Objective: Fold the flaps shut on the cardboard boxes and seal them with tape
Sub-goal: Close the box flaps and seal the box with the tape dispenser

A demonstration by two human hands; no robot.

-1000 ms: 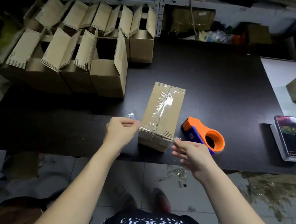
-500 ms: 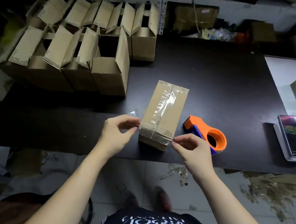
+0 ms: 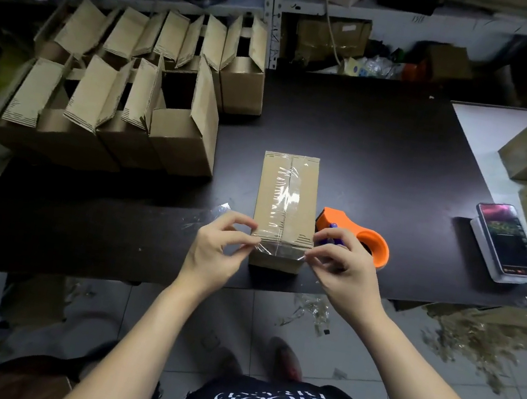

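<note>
Step in hand: a short strip of clear tape [image 3: 278, 249] is stretched across the near end of the closed brown cardboard box [image 3: 286, 199], crossing the clear tape already laid along the top seam.
Done well: the strip is best kept taut and level, set down on the near edge first. Both ends are then drawn down the side walls and rubbed flat, so that no wrinkle or lifted corner is left.
Left hand [image 3: 212, 253]: the strip's left end is pinched between thumb and forefinger at the box's near left corner. The other fingers are loosely curled and hold nothing.
Right hand [image 3: 344, 267]: the right end is pinched the same way at the near right corner.
Box position: near the front edge of the black table [image 3: 368, 140], between the two hands, flaps shut.
Close by: an orange plastic tape dispenser [image 3: 366, 241] is seen just beside the box on the right.
Left to do: the open brown cardboard boxes [image 3: 124, 108] at the table's far left stand with flaps up.
</note>
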